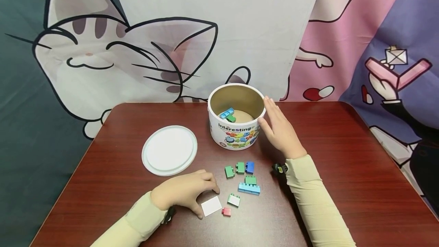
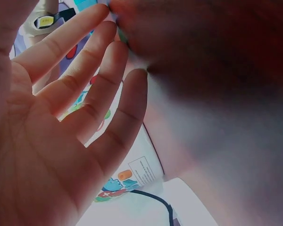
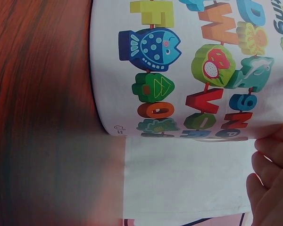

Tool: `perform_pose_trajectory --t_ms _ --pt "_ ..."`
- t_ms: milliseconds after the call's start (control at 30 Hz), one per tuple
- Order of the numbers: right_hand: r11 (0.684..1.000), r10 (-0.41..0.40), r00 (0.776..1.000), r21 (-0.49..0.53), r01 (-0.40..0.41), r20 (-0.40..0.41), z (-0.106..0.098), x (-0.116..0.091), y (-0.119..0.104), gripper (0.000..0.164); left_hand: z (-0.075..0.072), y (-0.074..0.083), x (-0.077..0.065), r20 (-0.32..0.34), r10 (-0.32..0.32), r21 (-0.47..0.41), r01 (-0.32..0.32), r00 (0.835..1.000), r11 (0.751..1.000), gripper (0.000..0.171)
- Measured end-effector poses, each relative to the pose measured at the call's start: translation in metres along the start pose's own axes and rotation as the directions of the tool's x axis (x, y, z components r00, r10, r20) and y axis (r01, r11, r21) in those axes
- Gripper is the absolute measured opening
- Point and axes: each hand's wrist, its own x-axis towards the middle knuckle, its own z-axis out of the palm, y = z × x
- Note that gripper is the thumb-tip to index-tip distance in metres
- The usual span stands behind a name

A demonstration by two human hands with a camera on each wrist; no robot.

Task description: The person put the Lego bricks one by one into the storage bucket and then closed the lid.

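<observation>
My right hand [image 1: 282, 132] rests against the right side of a white printed tub [image 1: 234, 136], its fingers extended along the rim. In the right wrist view its fingertips [image 3: 269, 153] lie at the tub's wall. A light blue brick [image 1: 226, 113] and a green brick [image 1: 231, 118] lie inside the tub. My left hand [image 1: 186, 190] is low over the table, thumb and fingers spread around a white flat rectangle [image 1: 211, 206] without gripping it. A white toy brick [image 1: 234, 200] and a red brick [image 1: 226, 212] lie just right of that rectangle.
The tub's round white lid [image 1: 169, 150] lies on the table [image 1: 120, 163], left of the tub. Several more bricks sit in front of the tub, among them a dark blue brick [image 1: 249, 167] and a long light blue brick [image 1: 249, 188]. A cartoon-printed cloth [image 1: 154, 60] hangs behind.
</observation>
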Motion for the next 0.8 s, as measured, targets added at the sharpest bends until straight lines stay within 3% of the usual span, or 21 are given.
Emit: perform_pose_trajectory --t_ms 800 --pt "0.999 0.035 0.999 -0.002 -0.035 0.012 -0.0007 -0.0007 -0.0014 0.071 0.0076 -0.0001 0.0029 -0.069 0.027 0.123 -0.019 0.997 0.992 0.048"
